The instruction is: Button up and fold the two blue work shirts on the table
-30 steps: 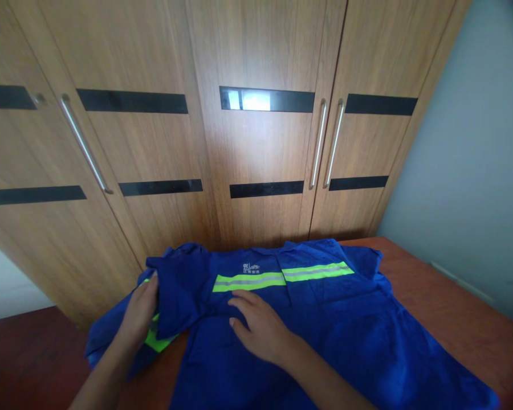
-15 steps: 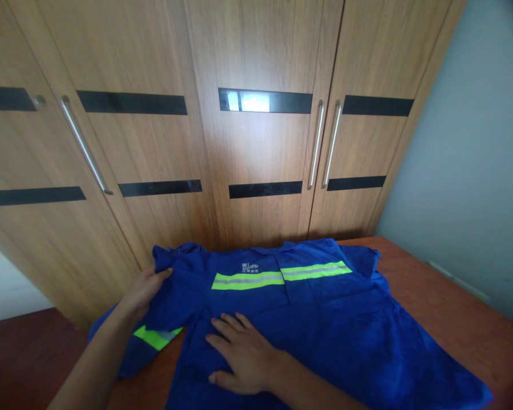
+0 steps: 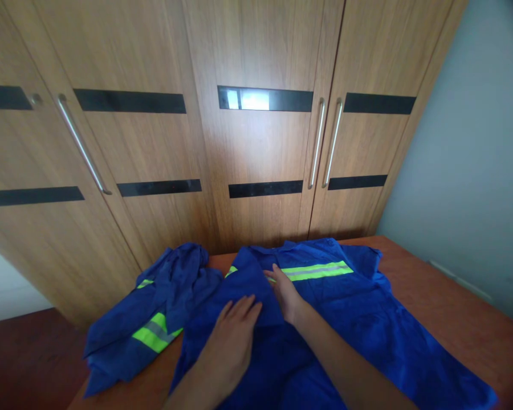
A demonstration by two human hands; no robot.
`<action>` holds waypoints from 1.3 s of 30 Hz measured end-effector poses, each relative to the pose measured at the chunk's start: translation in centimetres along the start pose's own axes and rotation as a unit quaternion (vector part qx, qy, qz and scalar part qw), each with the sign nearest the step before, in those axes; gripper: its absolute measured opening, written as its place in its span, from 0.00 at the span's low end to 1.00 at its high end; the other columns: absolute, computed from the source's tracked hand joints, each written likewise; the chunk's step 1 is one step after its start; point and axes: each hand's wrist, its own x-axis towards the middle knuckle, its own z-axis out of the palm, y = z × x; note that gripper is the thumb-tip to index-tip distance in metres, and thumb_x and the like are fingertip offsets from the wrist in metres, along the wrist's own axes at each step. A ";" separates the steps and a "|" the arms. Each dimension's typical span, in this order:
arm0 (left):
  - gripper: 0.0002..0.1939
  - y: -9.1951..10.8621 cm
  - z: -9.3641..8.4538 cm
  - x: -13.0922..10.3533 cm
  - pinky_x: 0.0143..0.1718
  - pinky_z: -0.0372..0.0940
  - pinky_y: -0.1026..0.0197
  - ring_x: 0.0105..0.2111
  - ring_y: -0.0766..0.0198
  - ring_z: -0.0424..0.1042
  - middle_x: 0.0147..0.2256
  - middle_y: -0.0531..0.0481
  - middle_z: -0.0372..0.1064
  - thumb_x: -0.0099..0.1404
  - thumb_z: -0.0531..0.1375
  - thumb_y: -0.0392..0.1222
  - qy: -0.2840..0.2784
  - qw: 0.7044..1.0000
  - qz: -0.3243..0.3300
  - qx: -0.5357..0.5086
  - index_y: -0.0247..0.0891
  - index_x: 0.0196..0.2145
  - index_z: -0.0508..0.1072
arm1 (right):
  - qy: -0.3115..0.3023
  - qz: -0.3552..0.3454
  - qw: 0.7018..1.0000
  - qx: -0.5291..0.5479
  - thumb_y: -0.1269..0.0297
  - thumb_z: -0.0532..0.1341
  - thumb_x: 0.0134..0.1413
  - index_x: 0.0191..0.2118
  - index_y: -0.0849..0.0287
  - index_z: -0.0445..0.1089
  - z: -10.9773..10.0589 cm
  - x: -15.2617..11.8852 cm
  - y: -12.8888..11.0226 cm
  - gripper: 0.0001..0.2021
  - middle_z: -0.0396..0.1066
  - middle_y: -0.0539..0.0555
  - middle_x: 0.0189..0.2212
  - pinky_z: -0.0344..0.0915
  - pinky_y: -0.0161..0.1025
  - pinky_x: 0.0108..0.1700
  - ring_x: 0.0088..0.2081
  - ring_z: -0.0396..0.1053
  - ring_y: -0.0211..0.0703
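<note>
A blue work shirt (image 3: 367,324) with a yellow-green reflective strip lies spread on the table, collar toward the cupboard. Its left-side sleeve (image 3: 248,279) is folded inward across the chest and covers part of the strip and the printed logo. My left hand (image 3: 235,333) rests on the folded part, fingers stretched out and palm down. Beside the sleeve's inner edge is my right hand (image 3: 285,293), its fingers extended and touching the cloth near the strip. A second blue garment (image 3: 154,319) with reflective bands lies crumpled left of the shirt.
The reddish-brown wooden table (image 3: 427,285) runs up to a tall wooden cupboard (image 3: 260,154) with metal handles (image 3: 316,142) and dark inlays. A pale wall (image 3: 465,159) stands on the right.
My left hand has brought the sleeve inward over the chest and now lies flat on it. My right hand has moved up and right to the sleeve's edge. The second garment is more exposed.
</note>
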 end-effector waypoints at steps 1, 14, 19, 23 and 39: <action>0.31 0.7 1.3 -0.3 0.62 0.51 0.43 0.61 0.54 0.57 0.61 0.43 0.58 0.59 0.46 0.27 -0.036 0.999 0.001 0.029 0.40 0.58 0.65 | 0.000 0.008 1.000 -0.018 0.44 0.56 0.52 0.42 0.55 0.65 -0.6 0.4 -0.2 0.20 0.75 0.54 0.34 0.68 0.44 0.38 0.36 0.74 0.47; 0.40 -2.1 3.1 -3.1 0.62 0.52 0.44 0.63 0.52 0.51 0.64 0.43 0.53 0.50 0.50 0.24 -0.016 0.986 0.004 0.165 0.41 0.62 0.59 | 0.046 -0.077 0.983 -0.158 0.70 0.60 0.41 0.39 0.57 0.68 -0.8 4.0 1.7 0.14 0.75 0.48 0.25 0.68 0.39 0.34 0.28 0.73 0.44; 0.41 -4.9 3.1 -4.5 0.61 0.55 0.46 0.63 0.52 0.53 0.64 0.44 0.52 0.47 0.50 0.22 0.030 0.977 -0.060 0.205 0.41 0.60 0.62 | 0.058 -0.072 0.980 -0.174 0.67 0.62 0.45 0.37 0.58 0.70 0.2 5.2 1.3 0.10 0.76 0.50 0.29 0.68 0.39 0.35 0.33 0.74 0.45; 0.43 -7.1 3.1 -5.6 0.60 0.57 0.53 0.61 0.55 0.57 0.65 0.42 0.50 0.46 0.49 0.20 0.029 0.971 -0.111 0.208 0.35 0.61 0.60 | 0.052 -0.059 0.982 -0.173 0.67 0.63 0.50 0.41 0.60 0.70 1.9 6.4 1.1 0.11 0.75 0.51 0.32 0.69 0.38 0.35 0.33 0.73 0.43; 0.29 -10.5 2.7 -8.4 0.51 0.67 0.54 0.46 0.57 0.74 0.48 0.47 0.74 0.56 0.47 0.23 0.074 0.979 -0.107 0.155 0.42 0.50 0.73 | 0.088 -0.081 0.952 -0.283 0.60 0.59 0.61 0.51 0.59 0.66 1.6 9.2 1.4 0.15 0.67 0.56 0.50 0.69 0.48 0.46 0.46 0.69 0.46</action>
